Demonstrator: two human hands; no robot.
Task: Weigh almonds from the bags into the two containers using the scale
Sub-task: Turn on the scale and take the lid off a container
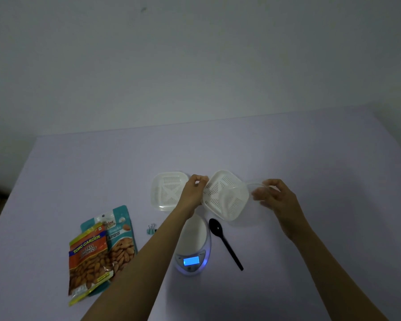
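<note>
Head camera, looking down on a lavender table (pixel 310 158). Both bare hands work at the right container (pixel 227 195), a white square tub with a slotted insert, turned corner-on just beyond the far end of the scale (pixel 192 237). The left hand (pixel 195 188) has thumb and curled fingertips pinching the tub's left corner. The right hand (pixel 276 198) is just off the tub's right corner, its fingers curled round what looks like a clear lid (pixel 255 185); that part is blurred and see-through, so its outline is hard to make out.

The left container (pixel 168 191), a matching tub, lies flat on the table just beside the left hand, square to the person. The scale is white and oval, with its display (pixel 191 260) lit blue at the near end and its platform bare. A black spoon (pixel 225 242) lies on the table just right of the scale, bowl pointing away. A small binder clip (pixel 151 228) rests left of the scale. Further left, the orange bag (pixel 88 262) of almonds lies partly on top of the teal bag (pixel 119 235), both flat and apart from the hands.
</note>
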